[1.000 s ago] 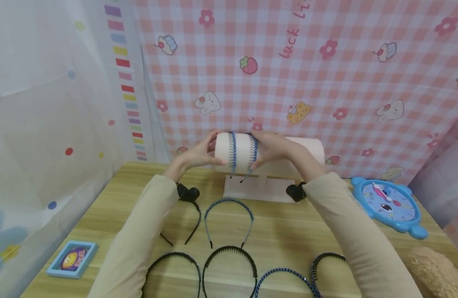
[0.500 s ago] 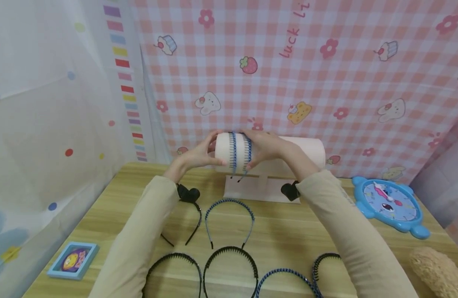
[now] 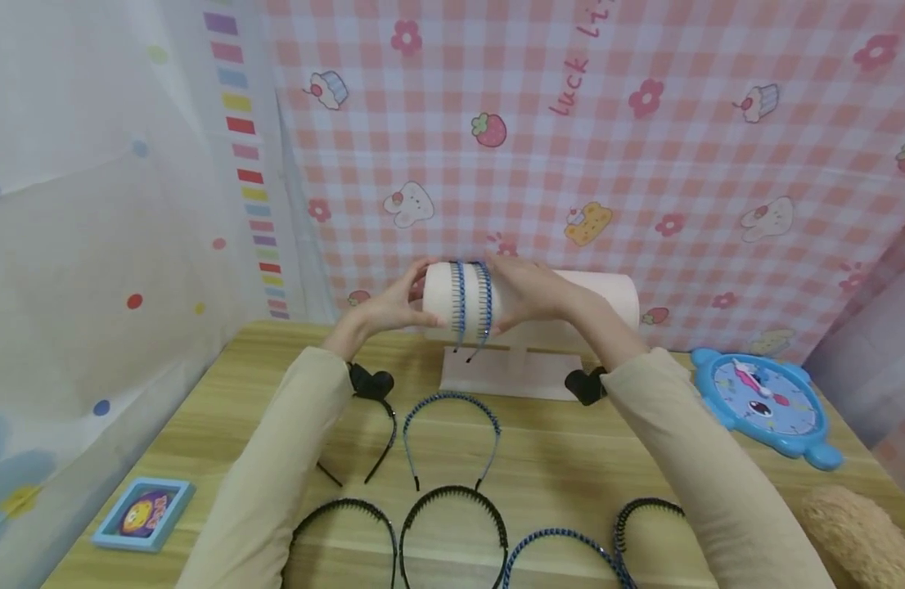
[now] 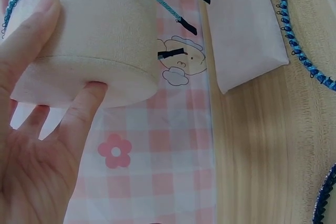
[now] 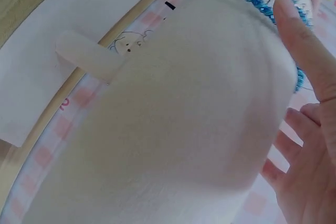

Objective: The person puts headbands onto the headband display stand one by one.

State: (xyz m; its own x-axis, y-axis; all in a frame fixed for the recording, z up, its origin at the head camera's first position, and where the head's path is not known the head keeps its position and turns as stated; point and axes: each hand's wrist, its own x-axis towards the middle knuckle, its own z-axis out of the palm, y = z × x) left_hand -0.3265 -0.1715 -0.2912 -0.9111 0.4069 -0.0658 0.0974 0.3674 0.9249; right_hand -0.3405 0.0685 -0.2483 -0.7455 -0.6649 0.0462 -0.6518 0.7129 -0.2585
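Observation:
A cream cylindrical headband stand (image 3: 596, 298) stands at the back of the table. My left hand (image 3: 393, 309) grips its left end, with the thumb on the front and fingers at the end face in the left wrist view. Two blue toothed headbands sit around the cylinder side by side, the left headband (image 3: 459, 303) close to that thumb and the right headband (image 3: 485, 304) just beyond it. My right hand (image 3: 533, 290) spans the cylinder beside the right headband. Its thumb (image 5: 302, 45) overlaps the blue band in the right wrist view, with its other fingers behind the cylinder.
Several more headbands lie on the table, including a light blue headband (image 3: 451, 397) in front of the base (image 3: 511, 376) and a black headband (image 3: 453, 491) nearer me. A blue toy clock (image 3: 763, 405) lies at right, a small blue frame (image 3: 145, 514) at left. A checked cloth hangs behind.
The right headband has slid left along the cylinder towards the other one. My right hand moved left with it, then shifted slightly back right. My left hand stays put.

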